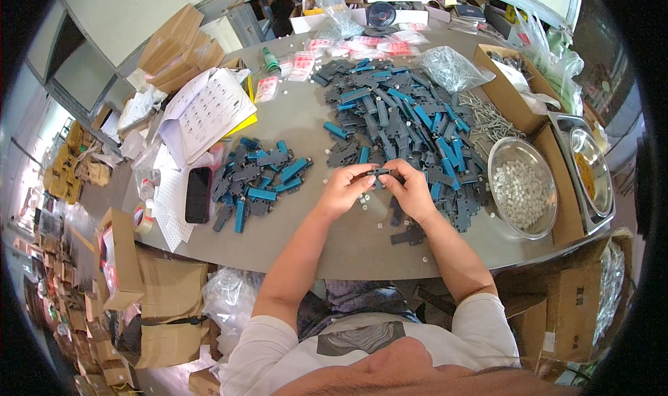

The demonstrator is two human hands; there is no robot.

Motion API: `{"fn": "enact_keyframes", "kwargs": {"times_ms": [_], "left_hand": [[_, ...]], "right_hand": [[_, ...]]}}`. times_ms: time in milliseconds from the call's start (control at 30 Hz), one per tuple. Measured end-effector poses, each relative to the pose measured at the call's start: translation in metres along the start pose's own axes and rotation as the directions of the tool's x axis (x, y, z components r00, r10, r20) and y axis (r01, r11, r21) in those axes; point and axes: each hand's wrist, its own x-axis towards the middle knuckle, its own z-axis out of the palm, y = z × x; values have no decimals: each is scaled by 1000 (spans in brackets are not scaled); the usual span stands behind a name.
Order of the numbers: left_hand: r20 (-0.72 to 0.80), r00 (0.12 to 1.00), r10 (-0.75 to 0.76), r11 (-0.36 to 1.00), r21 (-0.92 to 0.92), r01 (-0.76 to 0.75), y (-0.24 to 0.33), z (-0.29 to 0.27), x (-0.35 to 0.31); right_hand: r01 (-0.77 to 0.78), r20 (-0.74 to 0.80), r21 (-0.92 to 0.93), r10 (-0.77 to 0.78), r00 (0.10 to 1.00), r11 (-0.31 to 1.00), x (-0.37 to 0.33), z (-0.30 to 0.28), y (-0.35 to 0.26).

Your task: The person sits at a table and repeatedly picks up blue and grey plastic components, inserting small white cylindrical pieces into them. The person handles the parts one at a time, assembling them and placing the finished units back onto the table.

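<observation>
Between the fingertips of both hands is a small dark grey plastic part (378,174), mostly covered by the fingers. My left hand (342,188) pinches its left end and my right hand (412,189) its right end. Just beyond the hands spreads a large heap of grey and teal plastic parts (396,111). To the left lies a smaller pile of similar grey and teal pieces (261,175). Several small white plastic bits are scattered on the table (292,237) around my hands.
At the right stands a metal bowl (522,187) of white bits, with screws (487,121) behind it. Further right are a cardboard box (515,83) and a metal tray (584,173). A phone (198,195) and paper sheets (209,111) lie left. A clear bag (452,67) sits behind the heap.
</observation>
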Motion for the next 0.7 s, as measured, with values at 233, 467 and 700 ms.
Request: {"fn": "enact_keyframes", "kwargs": {"times_ms": [233, 467, 700], "left_hand": [[-61, 997, 57, 998, -8, -57, -4, -3, 0], [-66, 996, -63, 968, -247, 45, 4, -12, -2], [33, 996, -87, 936, -340, 93, 10, -15, -3]], "right_hand": [[38, -306, -333, -146, 941, 942, 1, -1, -14], [23, -84, -253, -46, 995, 967, 4, -10, -12], [15, 0, 6, -15, 1000, 1000, 6, -13, 3]]}}
